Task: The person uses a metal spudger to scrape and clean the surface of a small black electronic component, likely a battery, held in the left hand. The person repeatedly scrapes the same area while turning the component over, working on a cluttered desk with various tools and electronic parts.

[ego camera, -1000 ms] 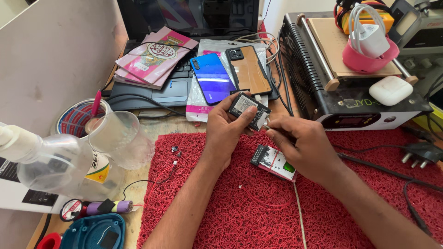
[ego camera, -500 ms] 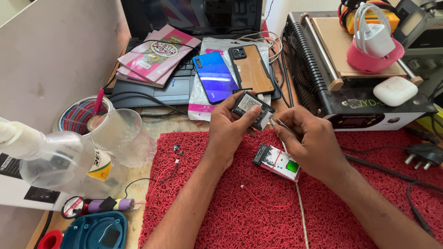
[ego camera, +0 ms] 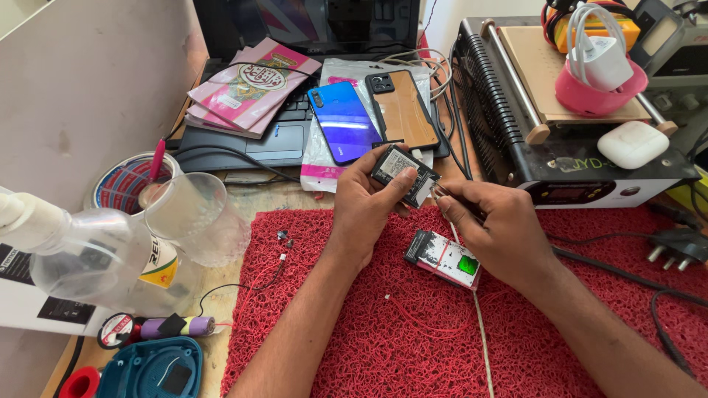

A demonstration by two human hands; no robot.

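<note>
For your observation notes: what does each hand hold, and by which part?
Left hand holds a small black module by its edges. Right hand pinches something thin at its corner; what exactly cannot be told.

Single head-worn view, steeply downward and close over the red mat (ego camera: 383,346) and cluttered workbench beyond.

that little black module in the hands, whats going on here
A person sits at a cluttered bench. The left hand holds a small black module up over the red mat. The right hand pinches something thin at the module's right edge; what it is cannot be told. A second small board with a green patch lies on the mat just below the hands. Two phones lie behind, beside a laptop.
</note>
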